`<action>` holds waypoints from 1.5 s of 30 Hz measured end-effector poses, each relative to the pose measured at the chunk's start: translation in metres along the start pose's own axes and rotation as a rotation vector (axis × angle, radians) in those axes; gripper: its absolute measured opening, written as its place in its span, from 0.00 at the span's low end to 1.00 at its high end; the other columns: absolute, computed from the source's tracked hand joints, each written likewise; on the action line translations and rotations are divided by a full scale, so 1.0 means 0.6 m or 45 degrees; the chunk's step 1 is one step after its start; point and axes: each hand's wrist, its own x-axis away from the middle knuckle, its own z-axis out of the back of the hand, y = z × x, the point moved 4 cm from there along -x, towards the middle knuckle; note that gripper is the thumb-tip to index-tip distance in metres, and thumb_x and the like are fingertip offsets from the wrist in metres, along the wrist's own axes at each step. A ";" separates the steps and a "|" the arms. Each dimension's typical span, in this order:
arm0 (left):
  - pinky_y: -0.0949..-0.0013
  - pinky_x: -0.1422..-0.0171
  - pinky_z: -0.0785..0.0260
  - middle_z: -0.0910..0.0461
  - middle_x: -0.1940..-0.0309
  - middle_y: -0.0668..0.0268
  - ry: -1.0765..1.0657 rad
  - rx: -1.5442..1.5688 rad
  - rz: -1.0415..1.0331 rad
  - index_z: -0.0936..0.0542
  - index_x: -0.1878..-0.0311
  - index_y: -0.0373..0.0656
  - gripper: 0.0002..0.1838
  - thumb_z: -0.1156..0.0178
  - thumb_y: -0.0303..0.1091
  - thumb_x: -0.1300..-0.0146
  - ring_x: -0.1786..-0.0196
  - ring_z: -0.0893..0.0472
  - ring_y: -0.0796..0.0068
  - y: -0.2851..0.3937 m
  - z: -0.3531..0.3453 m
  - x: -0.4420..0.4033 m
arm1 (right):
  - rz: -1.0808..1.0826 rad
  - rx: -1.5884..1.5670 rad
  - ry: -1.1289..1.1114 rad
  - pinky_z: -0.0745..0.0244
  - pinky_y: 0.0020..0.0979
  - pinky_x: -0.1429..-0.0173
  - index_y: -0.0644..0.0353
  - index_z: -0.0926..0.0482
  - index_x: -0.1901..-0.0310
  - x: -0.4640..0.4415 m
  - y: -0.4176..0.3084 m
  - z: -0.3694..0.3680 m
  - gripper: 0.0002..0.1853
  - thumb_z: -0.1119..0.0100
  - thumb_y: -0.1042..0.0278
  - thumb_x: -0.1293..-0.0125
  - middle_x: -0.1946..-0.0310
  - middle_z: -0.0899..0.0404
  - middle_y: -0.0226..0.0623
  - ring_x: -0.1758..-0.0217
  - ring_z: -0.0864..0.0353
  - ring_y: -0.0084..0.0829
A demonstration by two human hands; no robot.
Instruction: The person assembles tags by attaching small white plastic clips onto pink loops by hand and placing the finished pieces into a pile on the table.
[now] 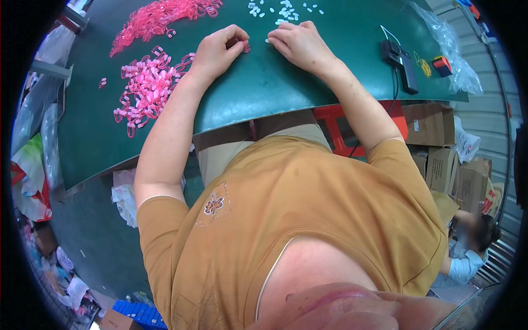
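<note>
My left grip (219, 51): clamped on pink band (246, 48) | right grip (302, 45): touching white chip (267, 40), can't tell if clamped | cardboard box (426, 125): contents hidden

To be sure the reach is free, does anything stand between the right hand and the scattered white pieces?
Nothing visible does: the scattered white pieces lie on the green table just beyond the right hand.

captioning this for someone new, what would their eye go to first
Probably the mustard shirt filling the lower middle, then the vivid pink on the green table at upper left: a far heap and a near heap, the latter flecked with paler pink. At top centre, the left hand pinches a small pink item, with the right hand just below scattered white pieces.
</note>
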 end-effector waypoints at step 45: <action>0.60 0.47 0.18 0.10 0.57 0.58 0.109 -0.143 -0.222 0.14 0.53 0.43 0.06 0.31 0.25 0.32 0.53 0.09 0.57 0.011 0.008 0.009 | 0.358 0.345 -0.481 0.30 0.51 0.29 0.46 0.07 0.56 -0.108 -0.079 0.007 0.10 0.37 0.70 0.26 0.62 0.09 0.34 0.52 0.07 0.37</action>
